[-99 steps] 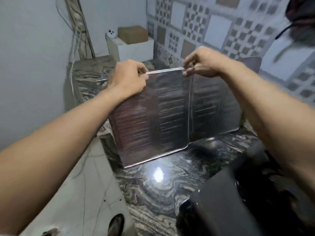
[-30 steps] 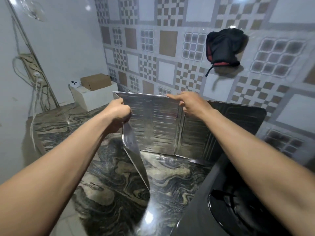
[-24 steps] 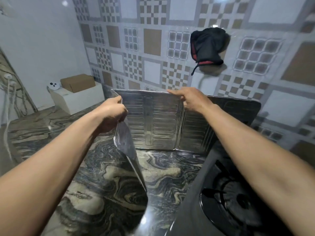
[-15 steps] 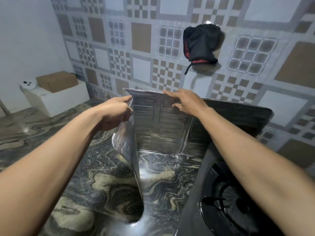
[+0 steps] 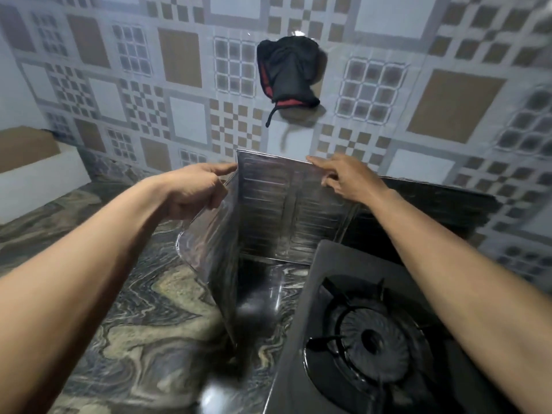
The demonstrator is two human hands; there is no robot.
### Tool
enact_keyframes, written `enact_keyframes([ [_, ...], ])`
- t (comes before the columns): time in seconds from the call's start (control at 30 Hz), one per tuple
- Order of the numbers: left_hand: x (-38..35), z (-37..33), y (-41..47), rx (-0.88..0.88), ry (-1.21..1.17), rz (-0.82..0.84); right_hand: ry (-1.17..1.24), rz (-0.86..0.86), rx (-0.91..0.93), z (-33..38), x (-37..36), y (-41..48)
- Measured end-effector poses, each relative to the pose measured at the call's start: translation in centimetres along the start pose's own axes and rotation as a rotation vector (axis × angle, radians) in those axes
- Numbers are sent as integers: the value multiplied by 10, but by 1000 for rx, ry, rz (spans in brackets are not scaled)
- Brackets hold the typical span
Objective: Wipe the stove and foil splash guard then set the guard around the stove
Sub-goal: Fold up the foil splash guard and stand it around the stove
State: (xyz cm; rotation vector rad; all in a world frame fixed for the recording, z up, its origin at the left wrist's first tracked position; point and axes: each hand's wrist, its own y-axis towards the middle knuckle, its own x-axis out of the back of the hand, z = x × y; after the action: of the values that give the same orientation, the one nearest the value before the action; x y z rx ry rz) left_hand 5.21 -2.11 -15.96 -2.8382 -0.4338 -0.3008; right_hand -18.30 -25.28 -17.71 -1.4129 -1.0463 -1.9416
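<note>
The silver foil splash guard stands upright on the marble counter, folded into panels: one side panel juts toward me, the middle panel faces me, and a dark panel runs right along the tiled wall. My left hand grips the top of the left fold. Fingers of my right hand lie stretched on the top edge of the middle panel. The black gas stove sits at the lower right, its back left corner close to the guard's middle panel.
A black and red cloth hangs on the patterned tile wall above the guard. A white box with a cardboard box on it stands at the far left. The swirled marble counter spreads out to the left of the stove.
The guard has shifted right, toward the stove and the wall, and its left panel has swung further out toward me. The view has turned right. Both hands stayed on the top edge.
</note>
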Motion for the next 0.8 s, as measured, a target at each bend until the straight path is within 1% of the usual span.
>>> enact_keyframes([
  [0.07,-11,3,12,19,5,51,-31,14,-25,-14,4,-14],
  [0.2,-33,4,28,17,15,70,-121,-5,-11,-22,-1,-27],
  [0.37,-49,-5,16,32,-4,15,-116,-82,-19,-15,-13,-24],
  [0.6,-78,-27,3,4,210,-22,-114,-97,-32,-45,6,-53],
  [0.67,-86,-30,7,7,206,-11,-117,-91,-56,-59,16,-63],
  [0.8,-112,-44,9,8,284,13,-112,-58,-84,-89,28,-86],
])
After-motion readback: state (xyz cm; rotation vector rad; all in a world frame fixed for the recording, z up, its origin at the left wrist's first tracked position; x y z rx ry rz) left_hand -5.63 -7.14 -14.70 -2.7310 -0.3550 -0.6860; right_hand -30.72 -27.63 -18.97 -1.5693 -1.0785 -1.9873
